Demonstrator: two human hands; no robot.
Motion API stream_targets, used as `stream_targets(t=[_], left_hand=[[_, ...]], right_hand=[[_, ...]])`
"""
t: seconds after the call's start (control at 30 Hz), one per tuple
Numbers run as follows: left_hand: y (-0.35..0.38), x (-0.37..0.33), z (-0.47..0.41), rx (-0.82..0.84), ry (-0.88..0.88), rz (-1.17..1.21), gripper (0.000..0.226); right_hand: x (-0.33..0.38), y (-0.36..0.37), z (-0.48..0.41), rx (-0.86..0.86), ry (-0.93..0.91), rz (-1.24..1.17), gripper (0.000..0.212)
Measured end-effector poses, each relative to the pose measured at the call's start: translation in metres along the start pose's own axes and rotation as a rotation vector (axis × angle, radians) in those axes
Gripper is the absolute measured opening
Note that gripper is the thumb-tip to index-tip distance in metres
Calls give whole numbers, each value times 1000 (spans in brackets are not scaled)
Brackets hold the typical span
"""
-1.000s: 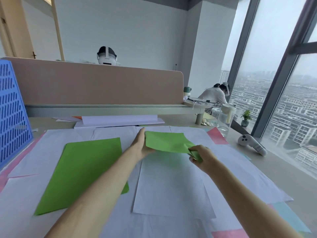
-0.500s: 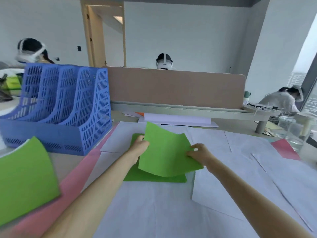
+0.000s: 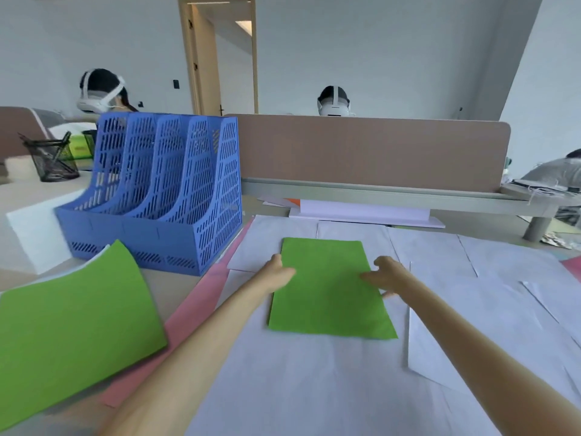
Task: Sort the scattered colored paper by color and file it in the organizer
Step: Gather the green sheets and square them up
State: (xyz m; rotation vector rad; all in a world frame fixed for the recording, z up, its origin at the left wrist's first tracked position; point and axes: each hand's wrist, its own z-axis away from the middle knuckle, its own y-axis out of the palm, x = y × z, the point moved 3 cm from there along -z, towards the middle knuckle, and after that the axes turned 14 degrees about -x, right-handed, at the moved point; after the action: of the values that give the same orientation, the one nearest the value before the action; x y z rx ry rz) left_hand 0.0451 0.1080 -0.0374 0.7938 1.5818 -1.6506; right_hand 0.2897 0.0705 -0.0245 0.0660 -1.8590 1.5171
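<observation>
Two loose hands flank the flat green sheet (image 3: 327,287): left hand (image 3: 278,273) touches its left edge, right hand (image 3: 388,273) rests fingers-spread on its right, near the blue organizer (image 3: 163,196).

text: none readable in view | green paper (image 3: 327,287): no print legible | organizer (image 3: 176,190): no label or brand legible | green box (image 3: 80,147) behind pen cup (image 3: 53,162): dark mark, too blurred to read | numbers, signs: none legible
</observation>
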Motion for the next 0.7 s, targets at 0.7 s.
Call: stream_targets(t=[0.7], left_hand=[[-56,-38,34,-394,343,505,19]], right_hand=[[77,-32,37,-189,-306,-1065,25]])
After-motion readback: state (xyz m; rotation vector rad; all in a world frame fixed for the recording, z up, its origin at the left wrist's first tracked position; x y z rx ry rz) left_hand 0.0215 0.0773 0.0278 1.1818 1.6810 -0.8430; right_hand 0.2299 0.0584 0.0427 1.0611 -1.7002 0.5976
